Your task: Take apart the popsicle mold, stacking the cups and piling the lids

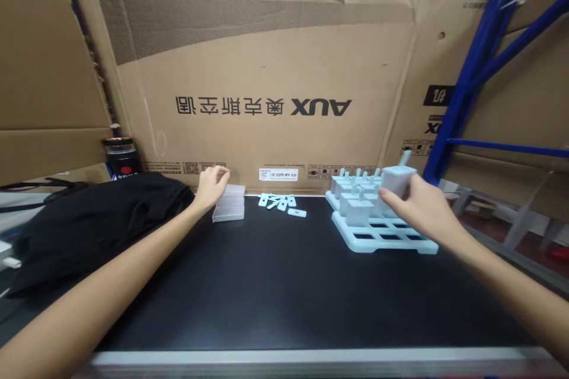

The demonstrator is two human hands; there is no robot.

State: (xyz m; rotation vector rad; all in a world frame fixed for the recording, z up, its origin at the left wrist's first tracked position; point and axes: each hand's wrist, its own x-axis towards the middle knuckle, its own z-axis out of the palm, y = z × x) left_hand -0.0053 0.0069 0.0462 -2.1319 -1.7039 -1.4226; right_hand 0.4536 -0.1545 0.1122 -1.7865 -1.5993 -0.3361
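Note:
My right hand (422,198) grips a translucent ice pop mold (395,180) with a pale blue lid and upright stick. It holds this mold above a light blue rack (364,243) with rectangular slots. Several capped ice pop molds (359,212) stand in the rack's left and back slots; front and right slots are bare. My left hand (212,186) hovers just behind and left of a few clear, uncapped molds (229,212), fingers bent and loosely apart, nothing visible in them. Between the hands lies a loose heap of light blue stick lids (278,201).
A black cloth bag (102,225) lies on the left of the black tabletop (275,284), with a dark jar (122,157) behind it. A cardboard panel (262,53) closes off the back. Blue metal posts (466,83) stand at the right.

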